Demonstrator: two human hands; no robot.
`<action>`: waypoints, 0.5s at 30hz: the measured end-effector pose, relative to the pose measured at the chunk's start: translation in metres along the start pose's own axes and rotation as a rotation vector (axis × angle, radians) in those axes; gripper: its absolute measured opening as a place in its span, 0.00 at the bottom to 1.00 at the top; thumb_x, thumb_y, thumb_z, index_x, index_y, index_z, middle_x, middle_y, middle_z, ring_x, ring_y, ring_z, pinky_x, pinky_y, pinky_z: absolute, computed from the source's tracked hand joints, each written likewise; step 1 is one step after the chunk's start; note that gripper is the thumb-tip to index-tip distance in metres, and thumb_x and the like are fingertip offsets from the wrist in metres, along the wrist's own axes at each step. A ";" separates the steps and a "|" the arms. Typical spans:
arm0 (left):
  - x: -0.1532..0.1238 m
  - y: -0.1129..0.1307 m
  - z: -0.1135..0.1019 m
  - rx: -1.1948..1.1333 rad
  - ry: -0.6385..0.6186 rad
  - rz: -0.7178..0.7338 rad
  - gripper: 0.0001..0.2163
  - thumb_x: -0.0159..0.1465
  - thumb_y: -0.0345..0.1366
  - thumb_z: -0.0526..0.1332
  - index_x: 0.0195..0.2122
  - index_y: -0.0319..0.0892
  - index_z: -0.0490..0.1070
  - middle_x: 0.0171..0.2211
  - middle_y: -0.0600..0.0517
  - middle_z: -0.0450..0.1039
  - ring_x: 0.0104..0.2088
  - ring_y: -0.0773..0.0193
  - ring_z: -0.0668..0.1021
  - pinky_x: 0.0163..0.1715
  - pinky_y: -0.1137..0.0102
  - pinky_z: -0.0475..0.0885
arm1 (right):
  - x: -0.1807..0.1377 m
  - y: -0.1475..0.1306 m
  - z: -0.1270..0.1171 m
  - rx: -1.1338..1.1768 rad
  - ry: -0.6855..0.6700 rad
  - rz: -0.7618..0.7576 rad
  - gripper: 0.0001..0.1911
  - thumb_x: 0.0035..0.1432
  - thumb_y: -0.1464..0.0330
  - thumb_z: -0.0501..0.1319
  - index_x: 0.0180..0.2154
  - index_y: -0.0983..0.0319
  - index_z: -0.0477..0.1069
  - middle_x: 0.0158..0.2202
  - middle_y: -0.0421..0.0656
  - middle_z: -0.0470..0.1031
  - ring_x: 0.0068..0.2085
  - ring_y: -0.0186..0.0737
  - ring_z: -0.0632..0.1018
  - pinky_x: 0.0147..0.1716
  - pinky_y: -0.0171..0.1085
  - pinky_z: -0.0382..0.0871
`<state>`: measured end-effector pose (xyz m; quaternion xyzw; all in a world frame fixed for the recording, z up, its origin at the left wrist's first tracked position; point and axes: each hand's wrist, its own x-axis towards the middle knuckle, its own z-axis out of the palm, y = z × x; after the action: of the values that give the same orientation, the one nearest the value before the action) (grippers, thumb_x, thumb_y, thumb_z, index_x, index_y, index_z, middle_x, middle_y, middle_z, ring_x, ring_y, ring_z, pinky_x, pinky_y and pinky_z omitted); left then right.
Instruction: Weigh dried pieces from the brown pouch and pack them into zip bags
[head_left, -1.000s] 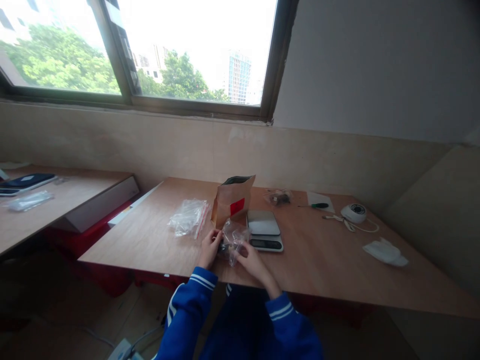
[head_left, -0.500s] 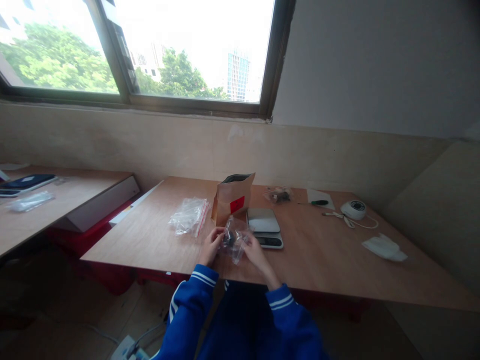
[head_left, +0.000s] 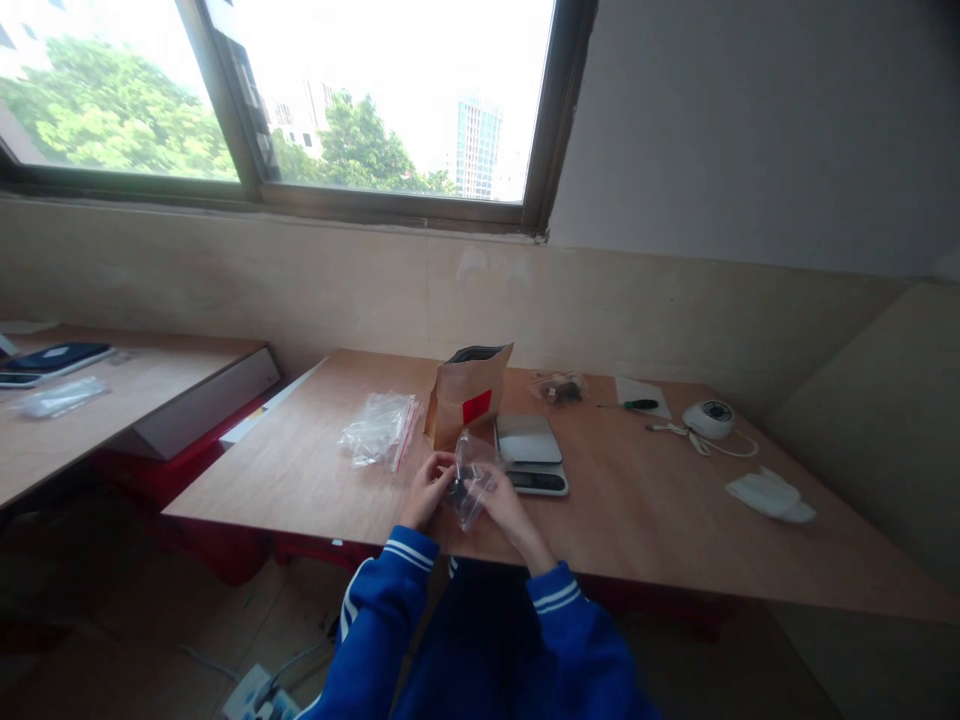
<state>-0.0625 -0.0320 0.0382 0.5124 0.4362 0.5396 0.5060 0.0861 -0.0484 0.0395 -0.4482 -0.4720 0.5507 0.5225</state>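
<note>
Holding a clear bag (head_left: pixel 475 452) between both hands, near the close edge of the tabletop (head_left: pixel 637 540); not seeing enough to tell resting on the wood from hanging just above it. Pinching the bag's left side with the left hand (head_left: pixel 430 486), thumb and fingers together. Gripping the right side with the right hand (head_left: pixel 501 495), partly veiled by shiny film, leaving unclear whether reaching inside or only pressing from outside. Seeing a dark item (head_left: pixel 459 485) through the plastic, lying nearer to the left fingertips than to the right. Running roughly away from the body along the bag's long axis, from a loose lower corner toward a brown pouch (head_left: pixel 457 412). Seeing that pouch standing upright just beyond, with its mouth open and its base nearer to the left hand. Finding the scale (head_left: pixel 529 442) just to the right of the pouch, nearer to the right hand. Noticing a red label (head_left: pixel 477 406) on the pouch's front, but making out no letters on it. Reading no brand on the scale and no digits on its dark display (head_left: pixel 531 482).
</note>
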 end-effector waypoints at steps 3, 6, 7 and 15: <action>0.000 0.000 0.000 -0.023 0.012 0.007 0.14 0.54 0.45 0.66 0.35 0.40 0.74 0.31 0.50 0.74 0.29 0.64 0.74 0.30 0.71 0.68 | -0.003 -0.003 -0.002 0.001 0.009 0.012 0.28 0.38 0.57 0.72 0.41 0.62 0.71 0.41 0.47 0.78 0.42 0.48 0.79 0.46 0.49 0.71; 0.001 -0.003 -0.001 -0.055 0.048 0.002 0.14 0.54 0.45 0.66 0.35 0.41 0.74 0.30 0.51 0.74 0.30 0.64 0.74 0.30 0.71 0.68 | -0.009 -0.012 -0.011 -0.016 0.009 0.003 0.25 0.41 0.60 0.71 0.42 0.62 0.72 0.43 0.48 0.78 0.43 0.48 0.78 0.47 0.48 0.70; 0.002 -0.004 -0.002 -0.057 0.067 0.010 0.13 0.54 0.44 0.66 0.35 0.41 0.74 0.31 0.51 0.74 0.30 0.64 0.75 0.31 0.71 0.68 | -0.011 -0.015 -0.016 -0.029 0.010 -0.008 0.24 0.42 0.61 0.70 0.42 0.62 0.72 0.43 0.48 0.78 0.44 0.47 0.78 0.48 0.47 0.70; 0.005 -0.011 -0.006 -0.029 0.134 -0.030 0.16 0.54 0.46 0.65 0.38 0.41 0.72 0.32 0.52 0.73 0.28 0.65 0.72 0.26 0.73 0.65 | -0.016 -0.066 -0.060 -0.117 0.016 -0.032 0.20 0.44 0.62 0.71 0.40 0.62 0.76 0.40 0.45 0.78 0.43 0.44 0.77 0.45 0.43 0.71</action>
<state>-0.0676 -0.0257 0.0273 0.4614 0.4687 0.5713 0.4910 0.1560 -0.0603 0.0953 -0.4748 -0.5062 0.5103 0.5079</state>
